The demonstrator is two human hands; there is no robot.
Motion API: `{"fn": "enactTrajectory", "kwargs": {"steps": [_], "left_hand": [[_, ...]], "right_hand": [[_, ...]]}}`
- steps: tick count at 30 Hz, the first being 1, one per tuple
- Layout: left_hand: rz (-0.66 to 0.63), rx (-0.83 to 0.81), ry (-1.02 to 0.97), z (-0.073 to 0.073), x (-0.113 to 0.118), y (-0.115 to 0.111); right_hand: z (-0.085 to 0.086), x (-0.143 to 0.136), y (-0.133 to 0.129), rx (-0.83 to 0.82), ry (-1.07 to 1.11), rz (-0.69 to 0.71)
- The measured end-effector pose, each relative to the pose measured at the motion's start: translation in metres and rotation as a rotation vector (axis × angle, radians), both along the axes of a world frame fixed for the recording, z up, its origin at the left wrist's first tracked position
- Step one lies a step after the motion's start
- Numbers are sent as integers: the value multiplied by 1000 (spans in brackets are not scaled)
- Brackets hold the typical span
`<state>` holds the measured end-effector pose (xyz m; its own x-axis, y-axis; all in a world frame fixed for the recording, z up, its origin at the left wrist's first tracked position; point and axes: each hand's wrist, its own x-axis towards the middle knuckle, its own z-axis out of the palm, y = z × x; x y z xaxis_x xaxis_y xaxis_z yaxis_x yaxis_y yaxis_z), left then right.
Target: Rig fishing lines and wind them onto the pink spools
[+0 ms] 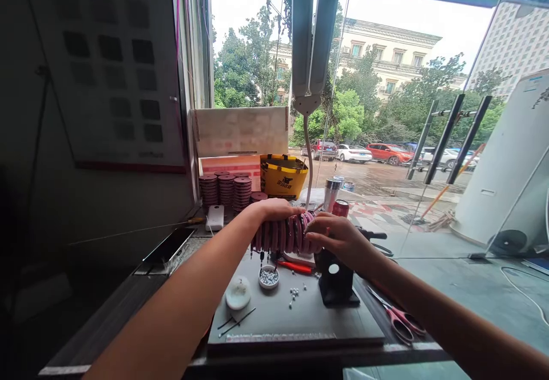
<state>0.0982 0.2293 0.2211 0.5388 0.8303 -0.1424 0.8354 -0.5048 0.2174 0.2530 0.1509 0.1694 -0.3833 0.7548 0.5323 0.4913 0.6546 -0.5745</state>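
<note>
Presently, pink, dark-grooved spools (281,237) form one horizontal row; my left hand (278,208) lies on top, right hand (337,233) curls at the end; whether fingers clamp, I cannot tell.

The only view comes from the person's own head, looking forward and down along the bare left forearm (184,300), entering between seven and eight o'clock, and the bare right forearm (422,300), entering near four. The flat grey rectangular work board (295,318) lies close, at six o'clock; the yellow, black-trimmed bag (281,171) farther, at twelve; the cream, many-windowed building (397,38) far off, between one and two.
</note>
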Motion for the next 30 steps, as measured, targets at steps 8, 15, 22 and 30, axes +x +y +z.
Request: {"fn": "enactTrajectory", "kwargs": {"steps": [8, 15, 22, 30], "left_hand": [[11, -54, -59, -2, -1, 4], [39, -122, -105, -5, 0, 13], [53, -156, -140, -4, 0, 8], [71, -162, -139, -4, -1, 6]], "right_hand": [[7, -1, 1, 149, -265, -31], [14, 4, 2, 133, -344, 95], [14, 4, 0, 212, -388, 111], [11, 5, 1, 215, -393, 73]]}}
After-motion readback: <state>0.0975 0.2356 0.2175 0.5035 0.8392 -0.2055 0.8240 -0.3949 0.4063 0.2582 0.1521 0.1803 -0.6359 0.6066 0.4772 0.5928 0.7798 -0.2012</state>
